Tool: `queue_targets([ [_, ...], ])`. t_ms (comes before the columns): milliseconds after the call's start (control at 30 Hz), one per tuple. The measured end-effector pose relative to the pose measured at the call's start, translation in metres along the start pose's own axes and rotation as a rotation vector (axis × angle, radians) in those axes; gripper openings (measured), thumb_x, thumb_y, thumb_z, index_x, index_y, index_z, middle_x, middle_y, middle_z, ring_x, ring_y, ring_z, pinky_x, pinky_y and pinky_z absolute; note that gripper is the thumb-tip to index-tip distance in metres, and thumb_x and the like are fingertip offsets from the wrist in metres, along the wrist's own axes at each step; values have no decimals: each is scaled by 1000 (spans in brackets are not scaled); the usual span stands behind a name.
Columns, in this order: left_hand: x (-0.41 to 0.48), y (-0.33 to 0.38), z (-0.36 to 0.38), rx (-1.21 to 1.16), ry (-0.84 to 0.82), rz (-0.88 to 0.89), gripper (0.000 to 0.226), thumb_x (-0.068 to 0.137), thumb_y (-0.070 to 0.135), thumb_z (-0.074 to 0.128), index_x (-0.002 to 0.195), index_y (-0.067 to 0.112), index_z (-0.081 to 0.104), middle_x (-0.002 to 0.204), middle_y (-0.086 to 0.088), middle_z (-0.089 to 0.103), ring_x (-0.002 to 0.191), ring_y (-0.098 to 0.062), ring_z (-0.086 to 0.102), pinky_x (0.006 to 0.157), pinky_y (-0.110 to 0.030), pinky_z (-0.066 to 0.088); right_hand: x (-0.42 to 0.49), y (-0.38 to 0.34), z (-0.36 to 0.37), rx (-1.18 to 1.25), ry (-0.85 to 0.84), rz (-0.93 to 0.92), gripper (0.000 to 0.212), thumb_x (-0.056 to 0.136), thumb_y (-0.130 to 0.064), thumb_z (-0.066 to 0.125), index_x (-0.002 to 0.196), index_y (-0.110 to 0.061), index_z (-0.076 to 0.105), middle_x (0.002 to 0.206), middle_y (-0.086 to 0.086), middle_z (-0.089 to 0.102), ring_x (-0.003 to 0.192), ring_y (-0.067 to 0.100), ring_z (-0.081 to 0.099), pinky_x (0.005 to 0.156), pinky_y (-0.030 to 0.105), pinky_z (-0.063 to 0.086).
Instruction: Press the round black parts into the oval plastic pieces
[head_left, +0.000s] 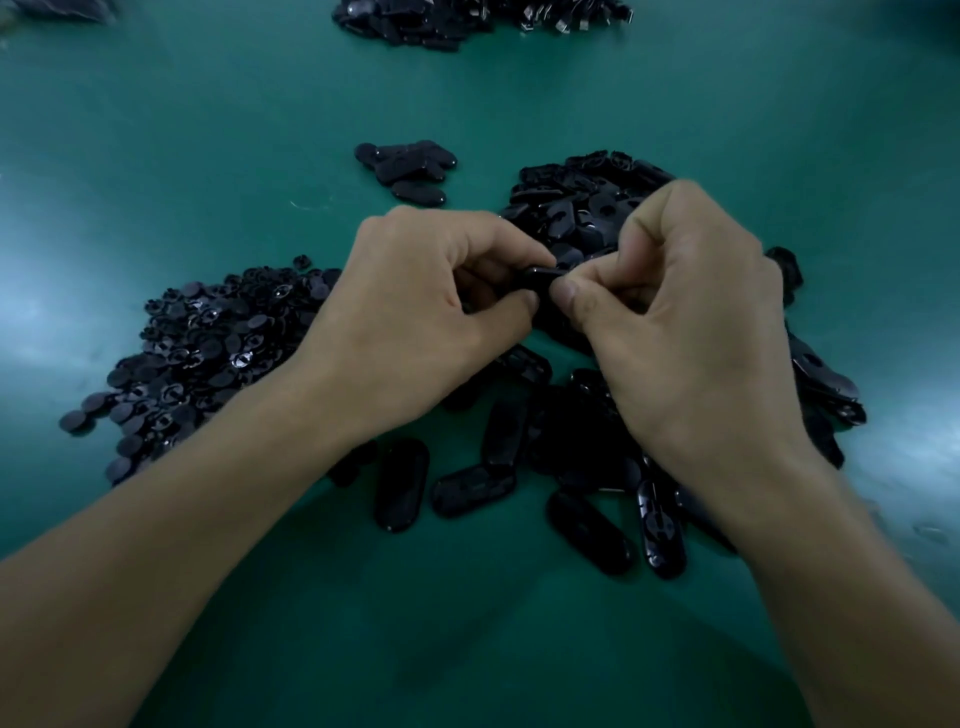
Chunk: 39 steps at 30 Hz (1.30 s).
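My left hand (415, 306) and my right hand (691, 322) meet at the middle of the view, both pinching one black oval plastic piece (543, 277) between thumbs and fingertips. Most of that piece is hidden by my fingers, and I cannot tell whether a round part sits in it. A heap of round black parts (202, 353) lies to the left of my left hand. A pile of oval plastic pieces (582, 208) lies behind my right hand. More oval pieces (483, 483) are scattered under and in front of my wrists.
The green table (208, 156) carries a small group of black oval pieces (408, 166) beyond my hands. A larger dark pile (467, 21) lies at the far edge. Some oval pieces (826, 384) spread out to the right of my right hand.
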<state>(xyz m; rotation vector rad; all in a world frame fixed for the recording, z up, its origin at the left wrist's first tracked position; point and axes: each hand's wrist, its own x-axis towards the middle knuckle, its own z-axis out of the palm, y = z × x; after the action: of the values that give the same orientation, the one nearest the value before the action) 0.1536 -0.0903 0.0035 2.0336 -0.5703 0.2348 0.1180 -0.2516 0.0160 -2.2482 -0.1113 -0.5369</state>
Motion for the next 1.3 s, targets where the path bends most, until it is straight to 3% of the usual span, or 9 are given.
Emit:
queue_targets([
  [133,0,0,3,-18,32,-7,20,83,14,76,101,24,76,79,14,73,65,1,65,61,-6,43,1,0,1,65,44,48,46,86,-12,75,72,-31,35,72,-6,68,70,6,65,59,19,52],
  [300,-2,1,2,-5,27,4,19,84,14,77,98,26,75,76,17,71,65,1,64,61,-6,43,4,3,-4,114,-57,59,46,86,-10,74,71,-30,35,72,-2,69,69,14,68,64,39,58],
  [400,-3,1,4,37,24,22,19,84,12,77,99,22,77,74,16,69,60,3,59,59,-6,42,5,4,-6,97,-111,51,47,86,-10,73,70,-30,33,72,0,68,70,23,66,63,44,56],
  [633,-4,1,3,65,27,32,19,80,15,80,97,24,76,68,20,64,58,3,58,57,-5,42,4,5,-4,133,-41,68,51,79,-12,79,67,-30,33,70,-5,72,71,9,72,70,44,60],
  [833,-5,5,4,167,79,42,18,79,19,81,96,22,75,67,22,61,60,5,59,61,-3,42,2,3,0,150,-36,79,41,82,-12,78,65,-29,44,70,0,70,71,18,72,65,43,60],
  [1033,-6,5,3,273,125,38,15,81,24,74,95,18,73,68,20,62,71,-1,62,63,-7,45,-1,-2,4,124,-98,13,34,89,-10,69,72,-33,51,71,-4,69,67,15,69,62,39,58],
  [1100,-5,3,3,247,118,-5,13,81,23,75,94,20,73,67,18,63,67,1,62,61,-7,44,-1,0,5,153,-106,15,32,90,-10,69,76,-33,52,73,-4,70,69,13,70,65,38,59],
  [1200,-3,2,2,125,72,-90,12,81,21,76,90,27,73,65,15,67,60,3,61,58,-7,44,1,4,5,165,-46,4,25,88,-13,73,83,-32,57,80,-10,71,79,3,70,73,27,59],
  [1300,0,3,0,-92,9,-168,12,83,20,75,88,30,71,69,12,71,54,1,59,55,-18,51,5,9,4,218,-67,15,19,88,-15,74,95,-31,66,88,-15,71,85,2,69,76,19,55],
])
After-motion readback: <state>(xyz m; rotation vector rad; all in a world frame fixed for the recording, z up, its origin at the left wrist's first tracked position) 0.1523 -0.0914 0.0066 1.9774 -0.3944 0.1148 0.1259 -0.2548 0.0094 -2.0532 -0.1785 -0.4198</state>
